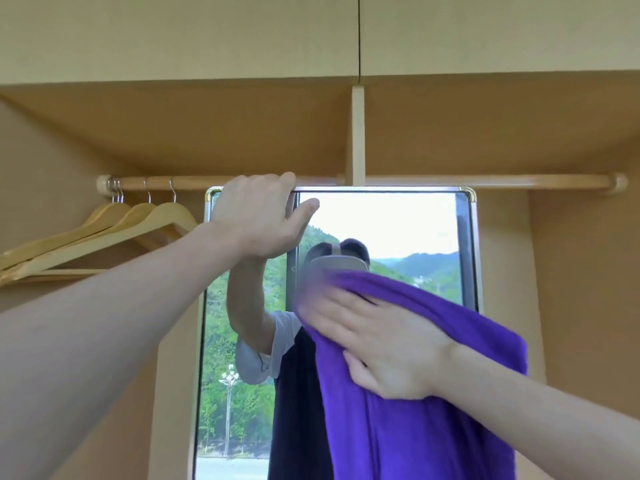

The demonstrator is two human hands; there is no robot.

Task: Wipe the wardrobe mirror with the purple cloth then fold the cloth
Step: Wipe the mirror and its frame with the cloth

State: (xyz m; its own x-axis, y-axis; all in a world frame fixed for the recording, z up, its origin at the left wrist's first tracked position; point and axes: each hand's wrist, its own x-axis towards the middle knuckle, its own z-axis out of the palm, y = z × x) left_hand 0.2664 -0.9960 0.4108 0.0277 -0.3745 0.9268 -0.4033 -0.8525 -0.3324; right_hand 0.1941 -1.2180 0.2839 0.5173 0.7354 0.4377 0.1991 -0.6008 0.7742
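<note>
Pressing flat with straight, spread fingers, the right hand (384,344) holds the purple cloth (426,393) against the wardrobe mirror (398,230); its fingertips are blurred, so their exact outline is hard to make out. The cloth drapes from under the palm down past the bottom edge of the view, so its lower end is cut off, and it hides the glass behind it. The left hand (259,216) grips the mirror's top left edge, fingers curled over the frame and hidden behind it, thumb lying on the glass. The mirror's top left corner is covered by that hand. Just above runs a wooden rail (485,181), with wooden hangers (104,233) at its left end, their far tips cut off. The reflection shows green hills.
</note>
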